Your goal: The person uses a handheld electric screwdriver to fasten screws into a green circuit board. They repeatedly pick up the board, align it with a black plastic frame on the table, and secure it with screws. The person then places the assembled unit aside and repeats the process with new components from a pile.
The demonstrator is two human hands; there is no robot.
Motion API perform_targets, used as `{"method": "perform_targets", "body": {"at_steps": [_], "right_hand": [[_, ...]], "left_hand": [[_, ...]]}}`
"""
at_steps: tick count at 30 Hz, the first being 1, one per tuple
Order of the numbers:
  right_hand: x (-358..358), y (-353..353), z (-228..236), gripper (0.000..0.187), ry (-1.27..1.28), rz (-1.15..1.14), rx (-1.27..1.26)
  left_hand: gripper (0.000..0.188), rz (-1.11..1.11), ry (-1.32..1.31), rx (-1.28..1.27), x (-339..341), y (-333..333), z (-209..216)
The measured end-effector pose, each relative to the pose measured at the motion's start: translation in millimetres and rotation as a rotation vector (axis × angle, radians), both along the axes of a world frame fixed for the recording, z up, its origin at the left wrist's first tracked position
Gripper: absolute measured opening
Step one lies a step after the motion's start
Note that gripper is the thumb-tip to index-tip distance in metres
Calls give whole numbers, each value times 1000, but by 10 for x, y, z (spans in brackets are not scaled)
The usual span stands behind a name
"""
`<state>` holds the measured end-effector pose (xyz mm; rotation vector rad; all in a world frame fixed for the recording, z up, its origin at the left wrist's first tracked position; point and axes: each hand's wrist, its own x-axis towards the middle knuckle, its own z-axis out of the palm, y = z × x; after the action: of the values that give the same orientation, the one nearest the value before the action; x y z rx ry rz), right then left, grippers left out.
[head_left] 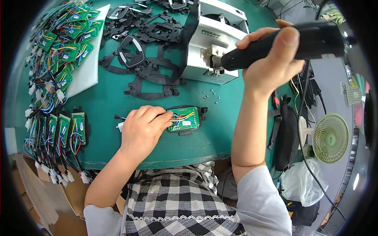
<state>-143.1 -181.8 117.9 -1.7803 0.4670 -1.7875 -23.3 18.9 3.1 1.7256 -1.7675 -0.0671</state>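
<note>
My right hand (269,61) is wrapped round a black electric screwdriver (319,39), held nearly level. Its nose points at the outlet of a silver screw feeder (199,59) at the back of the table; the bit's tip is hard to make out there. Below, my left hand (142,128) lies over the left end of a green circuit board (191,118) seated in a black plastic frame (203,113). The left fingers are bent and close together over the board's coloured wires (179,117), and a white connector (120,126) sticks out beyond the hand.
Several loose screws (211,94) lie before the feeder. Black plastic frames (151,92) are heaped at the back. Wired boards (67,53) pile up on a white foam sheet (88,76), with more boards (63,129) lined up at left. A green fan (330,137) and black cable (303,102) are at right.
</note>
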Motion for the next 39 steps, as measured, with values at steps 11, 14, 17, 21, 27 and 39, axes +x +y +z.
{"method": "perform_targets", "body": {"at_steps": [11,14,17,21,27,39], "right_hand": [[-50,693,-317,69,131,447,350],[15,853,-415,72,205,542,390],[84,934,-461,72,232,540,365],[135,995,-521,74,251,462,293],[188,1081,-548,80,275,505,256],[90,1053,-550,77,122,458,348]], "left_hand": [[19,41,24,-63,27,12,-83],[20,43,-10,-68,43,6,-93],[20,35,-22,-87,65,16,-134],[14,52,-15,-111,43,7,-112],[14,70,-40,-33,41,42,-58],[32,21,-27,47,43,94,-25]]}}
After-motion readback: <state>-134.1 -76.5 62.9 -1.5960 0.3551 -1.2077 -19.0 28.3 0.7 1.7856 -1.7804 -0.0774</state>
